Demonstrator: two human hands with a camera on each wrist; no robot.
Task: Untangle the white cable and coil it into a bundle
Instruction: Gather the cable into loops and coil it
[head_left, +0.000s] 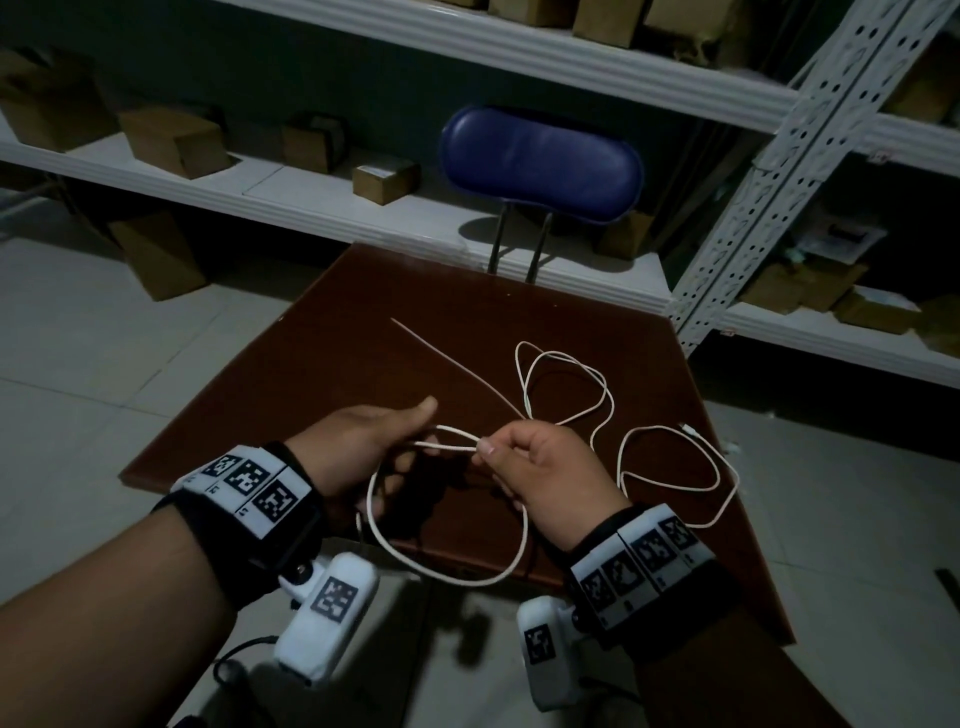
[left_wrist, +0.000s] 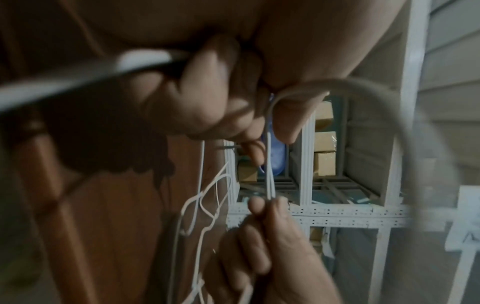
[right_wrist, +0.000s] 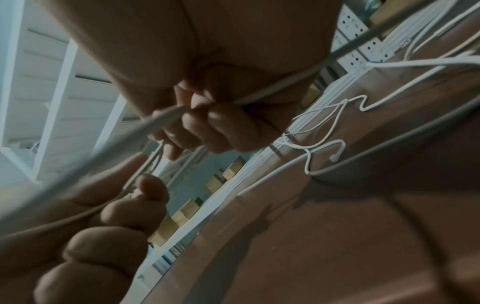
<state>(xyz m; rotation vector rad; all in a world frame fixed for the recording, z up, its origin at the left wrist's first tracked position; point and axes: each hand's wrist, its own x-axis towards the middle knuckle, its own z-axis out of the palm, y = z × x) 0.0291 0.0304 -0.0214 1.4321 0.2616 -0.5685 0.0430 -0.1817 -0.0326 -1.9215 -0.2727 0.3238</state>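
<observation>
Right hand (head_left: 545, 467): thumb + forefinger pinch two thin strands of the white cable (head_left: 670, 457) side by side; other fingers curled under. Left hand (head_left: 358, 447): fingers curled round the same two strands, thumb straight along the top. The doubled run is taut btwn the hands, just above the near part of the table (head_left: 311, 364). Below the hands a big round loop of the cable hangs past the near table edge. Cable is thin, round, smooth, matte white.

Beyond the right hand the rest lies loose on the tabletop: a few overlapping loops in the middle, one wider loop to the right ending in a small plug near the right edge. A thin straight pale strip (head_left: 447, 364) lies diagonally on the table, left of the loops; material unclear.

Table: dark reddish-brown, smooth, wood-look. Behind it a chair (head_left: 540, 161) w/ blue padded back, thin metal posts. White perforated-metal shelving (head_left: 769, 171) w/ cardboard boxes (head_left: 174, 140) behind. Pale tiled floor.
</observation>
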